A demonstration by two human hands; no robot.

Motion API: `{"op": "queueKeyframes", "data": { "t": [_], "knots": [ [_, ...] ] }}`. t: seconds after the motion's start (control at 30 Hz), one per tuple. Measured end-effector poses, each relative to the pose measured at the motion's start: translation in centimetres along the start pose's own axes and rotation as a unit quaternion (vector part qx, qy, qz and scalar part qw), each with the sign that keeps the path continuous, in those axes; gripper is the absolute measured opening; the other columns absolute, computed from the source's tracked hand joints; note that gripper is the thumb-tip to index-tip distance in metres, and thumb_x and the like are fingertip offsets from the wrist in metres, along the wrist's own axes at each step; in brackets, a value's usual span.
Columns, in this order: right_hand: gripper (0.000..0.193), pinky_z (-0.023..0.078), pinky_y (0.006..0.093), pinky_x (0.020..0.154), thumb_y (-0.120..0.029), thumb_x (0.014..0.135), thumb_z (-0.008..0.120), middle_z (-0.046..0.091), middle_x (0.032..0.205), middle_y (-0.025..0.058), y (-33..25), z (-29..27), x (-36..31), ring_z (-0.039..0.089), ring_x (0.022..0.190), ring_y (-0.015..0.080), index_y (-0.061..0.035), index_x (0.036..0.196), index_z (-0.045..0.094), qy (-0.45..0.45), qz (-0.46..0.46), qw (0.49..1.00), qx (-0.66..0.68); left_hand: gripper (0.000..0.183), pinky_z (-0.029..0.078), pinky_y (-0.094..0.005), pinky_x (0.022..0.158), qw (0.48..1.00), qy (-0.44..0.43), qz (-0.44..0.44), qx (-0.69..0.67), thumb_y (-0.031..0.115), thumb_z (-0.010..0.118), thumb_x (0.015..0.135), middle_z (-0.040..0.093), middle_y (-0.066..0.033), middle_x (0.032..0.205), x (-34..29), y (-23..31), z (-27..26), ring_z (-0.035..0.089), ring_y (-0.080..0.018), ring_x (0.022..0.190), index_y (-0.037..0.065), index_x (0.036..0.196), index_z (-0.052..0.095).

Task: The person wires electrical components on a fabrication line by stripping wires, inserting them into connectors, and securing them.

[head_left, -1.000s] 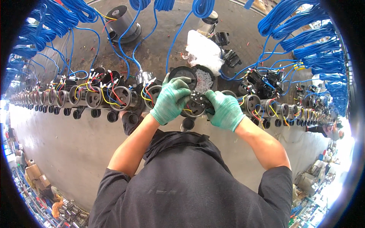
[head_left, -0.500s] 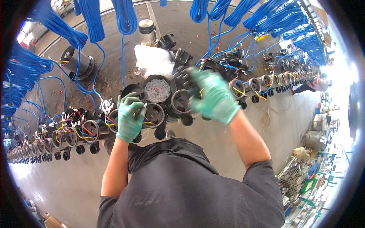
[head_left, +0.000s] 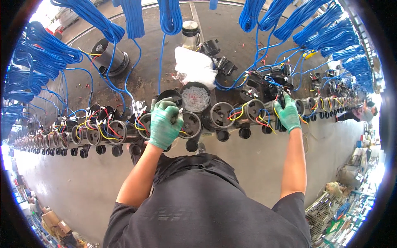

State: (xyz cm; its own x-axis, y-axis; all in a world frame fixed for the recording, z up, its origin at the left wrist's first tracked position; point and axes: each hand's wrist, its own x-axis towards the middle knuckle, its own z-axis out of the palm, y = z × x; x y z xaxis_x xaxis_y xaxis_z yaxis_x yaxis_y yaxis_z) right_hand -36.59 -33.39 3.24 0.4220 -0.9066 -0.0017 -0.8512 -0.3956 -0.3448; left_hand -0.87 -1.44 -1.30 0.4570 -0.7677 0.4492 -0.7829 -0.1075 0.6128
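My left hand, in a green glove, is curled closed above the row of black cylinders. A small white wire cap shows at its finger and thumb tips. Just to its right is an open black cylinder with a yellow wire. Behind that stands a round black tub of white caps. Further right, my gloved right hand closes its fingers round a black plastic part beside cylinders with red, yellow and blue wires. The fingers partly hide that part.
Bundles of blue cable hang along the far side. On the dark table are a white plastic bag, a metal flask and an upended motor-like cylinder. Wired cylinders line the near edge both ways. A wire crate stands at right.
My right hand has moved right, from behind the nearer cylinders to the black parts further along. My left hand keeps its pinch beside the same cylinder. The view has swung left.
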Motion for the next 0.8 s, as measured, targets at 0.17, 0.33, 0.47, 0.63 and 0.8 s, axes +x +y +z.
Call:
{"op": "queueKeyframes", "data": {
  "t": [0.17, 0.33, 0.47, 0.63, 0.8],
  "knots": [
    [0.071, 0.052, 0.0437, 0.108, -0.028, 0.100, 0.076, 0.062, 0.140, 0.0250, 1.6, -0.1, 0.6, 0.065, 0.126, 0.0385, 0.0025, 0.158, 0.049, -0.021, -0.074, 0.997, 0.011, 0.013, 0.035, -0.0622, 0.121, 0.998, -0.008, -0.015, 0.062, 0.011, 0.078, 0.086, 0.069, -0.0102, 0.109, 0.2, 0.3, 0.3, 0.066, -0.0357, 0.115, 0.010, 0.096, 0.071],
    [0.072, 0.050, 0.0401, 0.111, -0.021, 0.098, 0.076, 0.056, 0.146, 0.0212, -0.6, -1.2, 0.3, 0.063, 0.128, 0.0353, 0.0026, 0.159, 0.047, -0.051, -0.053, 0.997, 0.025, 0.013, 0.037, -0.0575, 0.120, 0.993, -0.049, -0.035, 0.105, 0.020, 0.076, 0.088, 0.071, -0.0091, 0.104, 0.6, 0.7, 0.5, 0.068, -0.0326, 0.107, 0.010, 0.096, 0.074],
    [0.070, 0.050, 0.0440, 0.111, -0.022, 0.097, 0.077, 0.058, 0.145, 0.0229, -1.1, -2.3, 1.2, 0.063, 0.129, 0.0400, -0.0001, 0.157, 0.049, -0.038, -0.082, 0.996, -0.005, 0.012, 0.039, -0.0554, 0.118, 0.993, -0.041, -0.027, 0.104, 0.019, 0.074, 0.090, 0.071, -0.0102, 0.104, 0.4, 0.7, 0.4, 0.068, -0.0324, 0.104, 0.008, 0.095, 0.073],
    [0.055, 0.052, 0.0444, 0.109, -0.025, 0.101, 0.074, 0.066, 0.138, 0.0261, -9.9, -3.8, 5.4, 0.067, 0.125, 0.0387, -0.0009, 0.147, 0.059, -0.025, -0.180, 0.982, 0.047, 0.007, 0.042, -0.0533, 0.116, 0.993, -0.027, -0.025, 0.117, 0.014, 0.073, 0.091, 0.070, -0.0093, 0.099, 0.2, 1.3, 0.0, 0.067, -0.0337, 0.099, 0.008, 0.091, 0.070],
    [0.048, 0.056, 0.0461, 0.098, -0.026, 0.101, 0.069, 0.071, 0.127, 0.0265, -11.0, 3.6, 20.4, 0.071, 0.115, 0.0377, -0.0094, 0.144, 0.060, 0.043, -0.076, 0.985, 0.147, 0.007, 0.043, -0.0524, 0.114, 0.992, -0.030, -0.004, 0.119, 0.015, 0.073, 0.091, 0.070, -0.0108, 0.098, 1.3, 1.3, 1.0, 0.067, -0.0344, 0.097, 0.008, 0.091, 0.071]
  ]
}}
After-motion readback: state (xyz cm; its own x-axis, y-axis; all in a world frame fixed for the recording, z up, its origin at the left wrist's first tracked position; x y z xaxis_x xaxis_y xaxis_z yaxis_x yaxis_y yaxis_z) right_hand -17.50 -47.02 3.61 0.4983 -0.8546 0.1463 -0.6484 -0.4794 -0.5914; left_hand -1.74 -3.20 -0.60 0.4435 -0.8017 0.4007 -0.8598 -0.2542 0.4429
